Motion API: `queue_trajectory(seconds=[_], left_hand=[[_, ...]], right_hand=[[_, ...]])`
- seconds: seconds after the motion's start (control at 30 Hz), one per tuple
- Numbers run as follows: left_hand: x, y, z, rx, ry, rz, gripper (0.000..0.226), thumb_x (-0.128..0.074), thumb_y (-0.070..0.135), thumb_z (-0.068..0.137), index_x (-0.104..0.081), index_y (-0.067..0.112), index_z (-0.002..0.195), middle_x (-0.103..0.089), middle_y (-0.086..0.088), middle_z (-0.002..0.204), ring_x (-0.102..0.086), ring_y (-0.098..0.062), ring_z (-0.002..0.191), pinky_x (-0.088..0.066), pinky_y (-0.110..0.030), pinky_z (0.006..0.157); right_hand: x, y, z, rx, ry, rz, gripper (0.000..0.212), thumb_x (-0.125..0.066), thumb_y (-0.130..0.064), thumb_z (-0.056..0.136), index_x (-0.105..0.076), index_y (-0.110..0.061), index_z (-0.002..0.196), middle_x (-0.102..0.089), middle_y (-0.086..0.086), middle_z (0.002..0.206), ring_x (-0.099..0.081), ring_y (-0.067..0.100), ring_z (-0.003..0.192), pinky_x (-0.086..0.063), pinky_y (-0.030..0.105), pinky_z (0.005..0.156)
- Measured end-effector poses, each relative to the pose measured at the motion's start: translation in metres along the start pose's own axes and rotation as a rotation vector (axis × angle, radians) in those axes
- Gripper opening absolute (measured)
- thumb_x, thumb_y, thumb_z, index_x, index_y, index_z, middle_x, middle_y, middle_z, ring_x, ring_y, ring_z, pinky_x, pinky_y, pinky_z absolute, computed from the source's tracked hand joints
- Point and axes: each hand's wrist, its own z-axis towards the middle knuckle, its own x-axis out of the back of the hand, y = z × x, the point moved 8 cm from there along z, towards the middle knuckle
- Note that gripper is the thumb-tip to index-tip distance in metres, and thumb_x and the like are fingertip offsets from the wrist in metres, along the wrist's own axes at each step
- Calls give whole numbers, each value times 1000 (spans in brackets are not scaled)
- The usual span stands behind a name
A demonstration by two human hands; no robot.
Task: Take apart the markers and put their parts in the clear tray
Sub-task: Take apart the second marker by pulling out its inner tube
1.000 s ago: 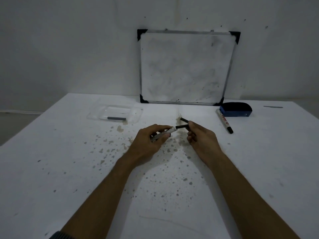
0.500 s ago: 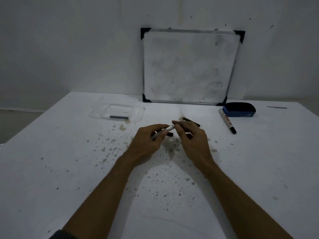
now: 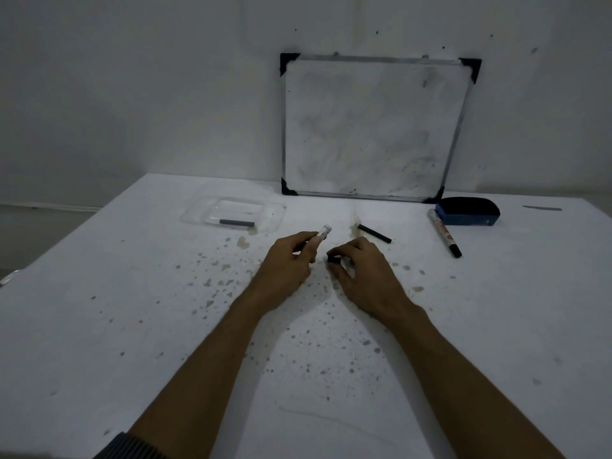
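Observation:
My left hand (image 3: 291, 260) grips a white marker barrel (image 3: 324, 232), whose open end pokes up past my fingers. My right hand (image 3: 361, 271) pinches a small black marker piece (image 3: 333, 260) between thumb and fingers, just right of the barrel and apart from it. A black ink stick (image 3: 374, 233) lies on the table beyond my right hand. The clear tray (image 3: 198, 215) sits at the far left with a grey marker part (image 3: 236, 222) inside. A whole marker (image 3: 444, 236) with a black cap lies at the right.
A whiteboard (image 3: 374, 127) leans against the wall at the table's back. A blue and black eraser (image 3: 467, 212) rests beside the whole marker. The white table (image 3: 132, 326) is speckled with stains.
My right hand pulled the small black piece off the barrel's end and drew it down and away. The left hand kept hold of the barrel.

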Motion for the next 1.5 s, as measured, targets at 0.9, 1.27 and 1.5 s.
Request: queue_trajectory(seconds=[0.9,1.27,1.5], left_hand=[[-21,2,-5,12,-203,-102,24,-65,30,102,-77,23,121,-65,-5,76,-49,-20,47,-40,-28,43],[-20,-2,-6,40,-234,-182,28,-58,28,105,-75,19,127,-54,-3,72,-33,-12,47,-27,-24,42],[-19,-6,-5,10,-228,-77,31,-61,34,103,-74,21,128,-60,5,67,-38,-18,54,-32,-28,47]], right_hand=[[33,31,-13,-455,97,1055,18,-73,-21,92,-80,-22,109,-80,3,98,-64,15,76,-47,27,68],[45,15,-13,-269,107,847,22,-70,-22,95,-77,-21,116,-80,-1,95,-74,9,81,-58,21,76],[34,19,-13,-272,1,917,27,-71,-22,94,-76,-12,119,-80,2,106,-76,20,97,-61,30,87]])
